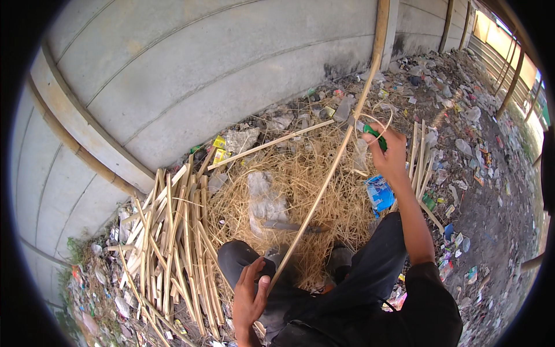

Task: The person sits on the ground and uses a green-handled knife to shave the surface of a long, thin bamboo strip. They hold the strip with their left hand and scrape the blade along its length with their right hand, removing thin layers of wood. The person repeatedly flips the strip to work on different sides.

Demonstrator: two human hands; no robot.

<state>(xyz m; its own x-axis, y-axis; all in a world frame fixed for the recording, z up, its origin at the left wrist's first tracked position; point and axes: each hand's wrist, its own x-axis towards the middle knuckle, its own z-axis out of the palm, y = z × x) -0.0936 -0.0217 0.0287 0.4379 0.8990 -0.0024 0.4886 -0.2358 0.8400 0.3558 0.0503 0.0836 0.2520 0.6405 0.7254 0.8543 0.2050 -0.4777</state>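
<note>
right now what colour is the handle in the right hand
Green; the tool handle in the right hand shows best in the head view.

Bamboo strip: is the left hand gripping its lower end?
Yes, the left hand grips the bamboo strip near its lower end by the knee, while the right hand works higher up with a green-handled tool.

We sit among litter with a wall ahead and a strip running between our hands.

Our left hand (250,292) grips the near end of the long bamboo strip (324,185) by our knee; our right hand (386,151) holds it farther up, to the right. A pile of split bamboo (167,231) lies to our left, straw (300,179) lies before us, with a knife (292,226) on it, and the concrete wall (202,75) stands behind.
</note>
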